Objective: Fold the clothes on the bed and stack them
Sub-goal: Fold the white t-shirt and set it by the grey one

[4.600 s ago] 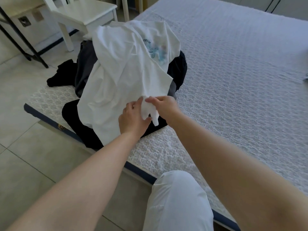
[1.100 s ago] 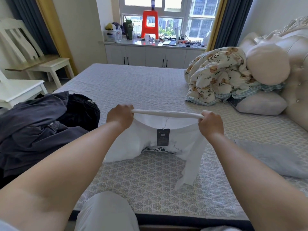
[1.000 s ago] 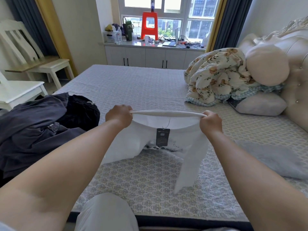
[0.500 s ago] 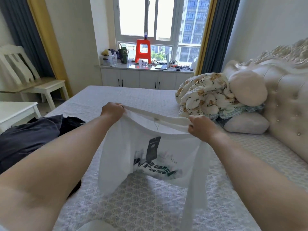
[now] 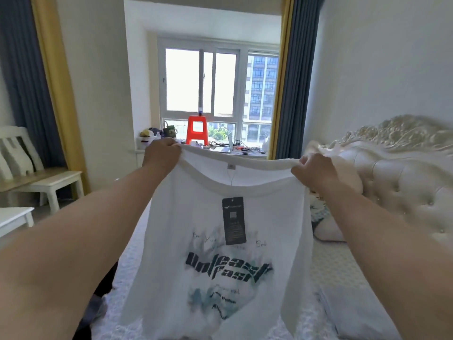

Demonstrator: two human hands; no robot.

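Note:
A white T-shirt (image 5: 186,241) with a dark printed slogan hangs spread out in front of me, high over the bed (image 5: 333,268). A black price tag (image 5: 233,220) dangles from its neckline. My left hand (image 5: 161,153) grips the shirt's top edge at the left shoulder. My right hand (image 5: 315,169) grips the top edge at the right shoulder. The shirt's lower hem falls out of view at the bottom. A sliver of the dark clothes pile (image 5: 103,288) shows under my left forearm; most of it is hidden.
A padded cream headboard (image 5: 402,177) runs along the right. Two white chairs (image 5: 31,173) stand at the left by the curtain. A window ledge at the back carries an orange stool (image 5: 196,130) and clutter. A pillow (image 5: 328,229) lies behind the shirt.
Both hands have raised the shirt from just above the bed to chest height, so it now hangs full length with its print showing. My view has tilted up towards the window.

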